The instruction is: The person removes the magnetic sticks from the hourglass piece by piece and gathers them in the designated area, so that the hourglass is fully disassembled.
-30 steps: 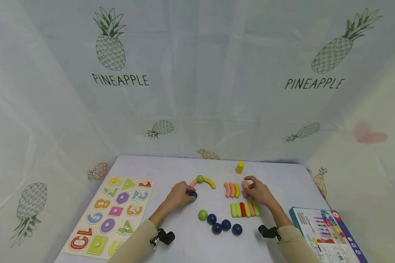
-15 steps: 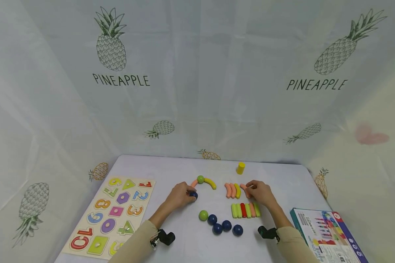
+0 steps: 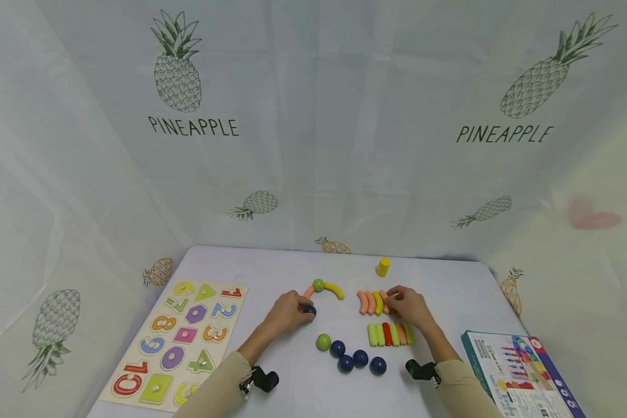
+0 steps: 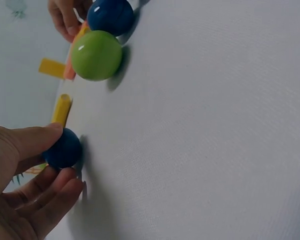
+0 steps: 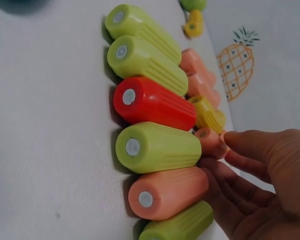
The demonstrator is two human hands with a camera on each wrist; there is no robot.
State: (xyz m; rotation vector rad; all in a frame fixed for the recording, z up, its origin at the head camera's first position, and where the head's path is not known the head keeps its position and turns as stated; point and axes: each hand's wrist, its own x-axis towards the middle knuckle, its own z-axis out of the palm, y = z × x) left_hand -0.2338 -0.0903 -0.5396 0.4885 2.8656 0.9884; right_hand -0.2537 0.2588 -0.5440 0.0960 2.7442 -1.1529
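My left hand pinches a dark blue ball between thumb and fingers, on the table beside an orange curved stick. That stick, a green ball and a yellow curved stick form an arch. With thumb and fingers, my right hand pinches another orange curved stick at the right end of a row of curved sticks. Nearer to me lies a row of straight ribbed sticks, green, red and orange, with metal discs in their ends in the right wrist view.
Several blue balls and one green ball lie in front. A yellow cylinder stands at the back. The number-and-shape puzzle board is at left, and a printed box at right.
My right hand has turned the orange curved stick and shifted it left against the yellow one in the row. My left hand keeps its grip on the blue ball, almost still.
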